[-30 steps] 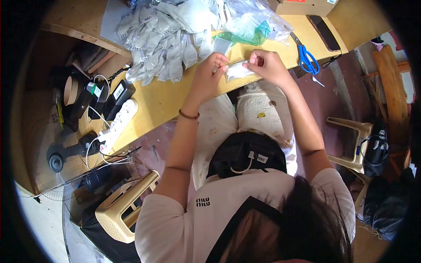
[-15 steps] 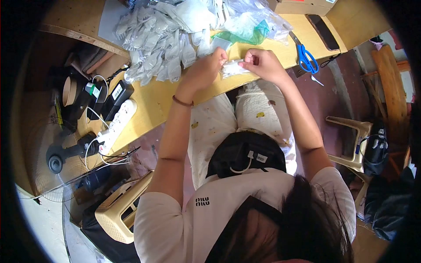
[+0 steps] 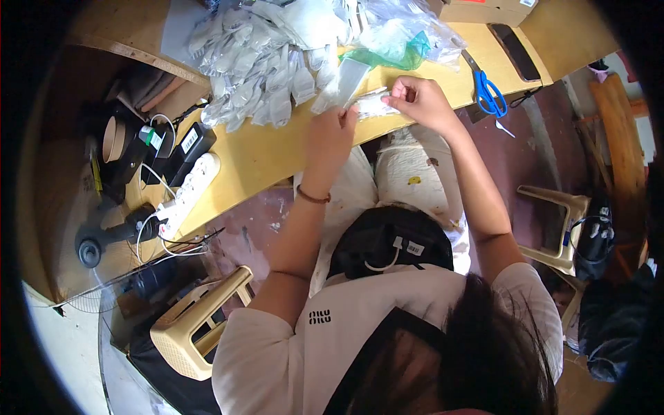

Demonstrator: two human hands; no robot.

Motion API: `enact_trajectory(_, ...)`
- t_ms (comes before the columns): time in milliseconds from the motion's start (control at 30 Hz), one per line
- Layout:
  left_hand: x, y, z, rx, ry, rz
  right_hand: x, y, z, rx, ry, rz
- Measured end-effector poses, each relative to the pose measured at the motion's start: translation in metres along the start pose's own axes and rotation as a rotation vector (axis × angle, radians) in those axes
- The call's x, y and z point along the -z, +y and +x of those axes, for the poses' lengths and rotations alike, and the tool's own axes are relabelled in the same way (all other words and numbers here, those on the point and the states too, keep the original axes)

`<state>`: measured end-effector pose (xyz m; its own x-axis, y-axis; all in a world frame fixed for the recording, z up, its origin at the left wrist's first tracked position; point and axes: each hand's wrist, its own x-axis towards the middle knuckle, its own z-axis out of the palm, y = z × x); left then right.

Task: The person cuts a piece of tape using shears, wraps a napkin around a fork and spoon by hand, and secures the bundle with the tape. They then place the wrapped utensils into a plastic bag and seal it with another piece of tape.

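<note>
A small white packet in clear plastic [image 3: 373, 105] lies at the table's front edge, between my hands. My right hand [image 3: 420, 104] pinches its right end between thumb and fingers. My left hand [image 3: 330, 142], slightly blurred, has its fingers closed at or beside the packet's left end; what they hold, if anything, I cannot make out. Just beyond my left fingers lies a flat clear plastic sleeve [image 3: 351, 77]. Behind it spreads a large heap of plastic-wrapped white cutlery [image 3: 259, 59], with spoon shapes showing.
Blue-handled scissors [image 3: 490, 93] and a dark phone [image 3: 515, 52] lie on the right of the table. Green and clear plastic bags [image 3: 408, 45] sit at the back. A white power strip [image 3: 190, 194] and a fan [image 3: 93, 242] stand left. Plastic stools [image 3: 200, 321] flank me.
My left hand has moved down toward me and turned, away from the clear sleeve, which now shows more fully. My right hand stays at the packet.
</note>
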<state>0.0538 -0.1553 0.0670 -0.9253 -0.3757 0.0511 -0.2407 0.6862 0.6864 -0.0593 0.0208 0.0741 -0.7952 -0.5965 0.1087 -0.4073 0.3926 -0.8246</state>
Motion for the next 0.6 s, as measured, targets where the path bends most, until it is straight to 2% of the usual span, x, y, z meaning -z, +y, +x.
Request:
enact_trajectory(100,-0.009,0.0,0.0,-0.015,0.071,-0.096,0.002,-0.002,-0.001,-0.009,-0.002,0.007)
enact_trajectory(200,-0.012,0.004,0.0,-0.105,0.177,-0.027,0.001,0.002,-0.003,0.009,0.019,0.042)
enact_trajectory(400,-0.012,0.007,0.003,-0.111,0.142,0.01,-0.005,0.007,-0.005,0.024,0.052,0.061)
enact_trajectory(600,-0.011,0.004,0.006,-0.085,-0.028,-0.122,-0.005,0.003,-0.01,0.039,0.081,0.112)
